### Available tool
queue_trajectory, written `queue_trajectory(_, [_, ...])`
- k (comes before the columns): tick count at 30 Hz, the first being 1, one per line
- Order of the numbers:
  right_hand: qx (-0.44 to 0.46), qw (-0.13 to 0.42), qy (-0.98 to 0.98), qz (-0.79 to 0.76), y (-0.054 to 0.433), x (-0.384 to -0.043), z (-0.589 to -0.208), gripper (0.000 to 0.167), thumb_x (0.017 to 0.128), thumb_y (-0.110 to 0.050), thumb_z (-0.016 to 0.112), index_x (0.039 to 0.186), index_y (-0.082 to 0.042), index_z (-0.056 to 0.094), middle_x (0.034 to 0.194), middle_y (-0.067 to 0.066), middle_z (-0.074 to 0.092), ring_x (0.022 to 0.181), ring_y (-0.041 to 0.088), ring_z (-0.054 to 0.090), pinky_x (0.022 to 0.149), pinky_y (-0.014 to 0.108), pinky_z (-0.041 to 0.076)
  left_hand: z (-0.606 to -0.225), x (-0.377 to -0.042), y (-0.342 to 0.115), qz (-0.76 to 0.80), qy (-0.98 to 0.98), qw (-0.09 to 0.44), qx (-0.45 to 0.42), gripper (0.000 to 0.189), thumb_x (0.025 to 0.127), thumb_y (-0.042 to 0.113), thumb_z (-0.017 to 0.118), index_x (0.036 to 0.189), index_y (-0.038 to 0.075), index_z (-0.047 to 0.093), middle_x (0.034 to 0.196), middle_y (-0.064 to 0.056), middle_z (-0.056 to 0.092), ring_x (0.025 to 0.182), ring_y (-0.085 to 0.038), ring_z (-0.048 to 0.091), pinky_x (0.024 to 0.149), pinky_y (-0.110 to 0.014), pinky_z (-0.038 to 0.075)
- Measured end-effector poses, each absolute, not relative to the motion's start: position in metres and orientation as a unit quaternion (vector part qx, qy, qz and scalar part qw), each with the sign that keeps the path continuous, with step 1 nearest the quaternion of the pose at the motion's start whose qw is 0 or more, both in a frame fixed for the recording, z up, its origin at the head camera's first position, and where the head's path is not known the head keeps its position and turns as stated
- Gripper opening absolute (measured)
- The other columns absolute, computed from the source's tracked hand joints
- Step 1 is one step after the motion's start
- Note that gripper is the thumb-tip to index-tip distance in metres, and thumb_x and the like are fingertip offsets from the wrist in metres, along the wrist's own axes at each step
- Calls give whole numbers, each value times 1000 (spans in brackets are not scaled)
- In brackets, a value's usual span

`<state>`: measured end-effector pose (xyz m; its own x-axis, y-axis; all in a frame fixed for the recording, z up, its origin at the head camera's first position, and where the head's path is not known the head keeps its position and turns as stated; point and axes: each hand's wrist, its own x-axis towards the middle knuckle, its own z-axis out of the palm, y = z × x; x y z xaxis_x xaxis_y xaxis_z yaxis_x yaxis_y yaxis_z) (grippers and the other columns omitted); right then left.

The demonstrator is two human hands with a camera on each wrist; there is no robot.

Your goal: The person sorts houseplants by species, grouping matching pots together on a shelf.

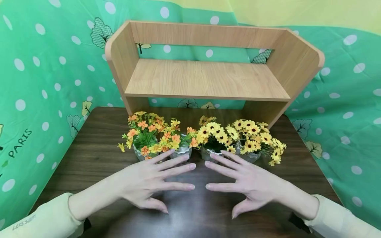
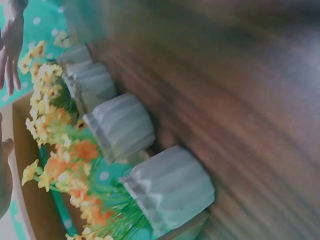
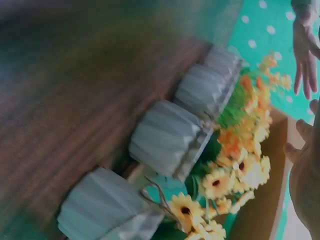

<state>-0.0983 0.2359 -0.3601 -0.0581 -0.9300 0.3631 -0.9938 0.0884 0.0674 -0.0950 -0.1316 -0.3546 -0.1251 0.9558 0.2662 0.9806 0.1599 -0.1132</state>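
Both hands hover palm down over the dark table in the head view, fingers spread and holding nothing. The left hand [image 1: 154,181] is just in front of two grey pots of orange and yellow flowers [image 1: 146,130]. The right hand [image 1: 250,183] is before two pots of yellow daisies [image 1: 253,134] with dark centres. In the left wrist view the nearest ribbed grey pot [image 2: 172,187] stands with the others in a row. The right wrist view shows another grey pot [image 3: 107,210] close by, its daisies [image 3: 185,210] spilling over the rim.
Behind the flowers stands a two-level wooden shelf [image 1: 205,79]. The dark wood table [image 1: 202,218] extends under it and around the pots. A green cloth with white dots [image 1: 53,86] hangs behind and at both sides.
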Motion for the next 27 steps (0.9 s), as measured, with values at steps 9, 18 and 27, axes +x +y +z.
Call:
queue_trajectory(9, [646,222,-719,127,236,-108,-342,79,96,-75,45,147,-15,56,153,33,45,149,51,36,128,58,19,-330,-114,-133,-67,-753,220,-617,75,99,73,39,160,28,37,169,-13,30,156,-38,30,129,-56,19])
queue_trajectory(18, [617,269,-720,172,241,-117,-331,80,95,-72,52,146,-10,57,151,38,44,148,50,37,129,56,19,-307,-130,-134,-101,-771,281,-562,78,100,75,31,156,22,46,166,-15,36,158,-35,28,130,-53,17])
queue_trajectory(27, [580,333,-703,240,244,-124,-324,80,93,-68,60,144,-6,58,151,38,45,146,50,41,127,54,26,-288,-145,-140,-133,-778,324,-522,82,100,74,34,153,14,49,165,-17,38,157,-36,29,129,-54,21])
